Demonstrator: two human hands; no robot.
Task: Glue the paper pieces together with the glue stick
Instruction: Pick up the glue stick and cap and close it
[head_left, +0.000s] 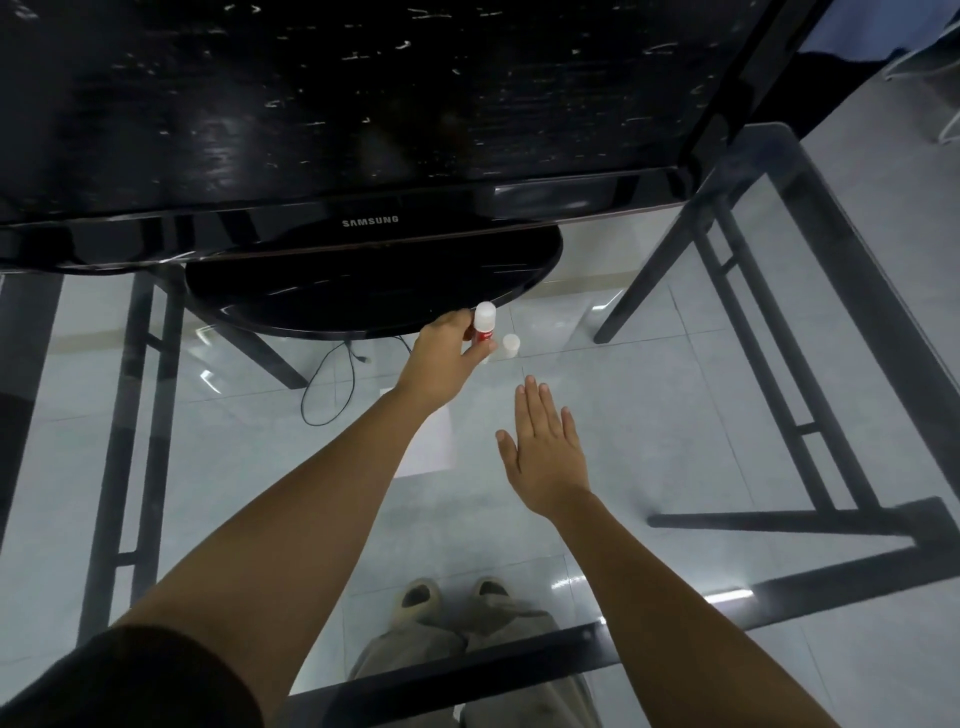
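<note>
Your left hand (441, 353) reaches forward over the clear glass tabletop (675, 415) on its black metal frame and grips the red-and-white cylindrical glue stick (483, 327) between fingers and thumb, upright, just in front of the glossy black oval base of the Samsung monitor (371, 283). A white rectangular paper piece (434, 441) lies flat on the glass, partly hidden under your left forearm. Just right of the glue stick, a small white cylindrical cap (510, 345) stands on the glass. Your right hand (545, 452) is spread flat, palm down, holding nothing, near the paper.
</note>
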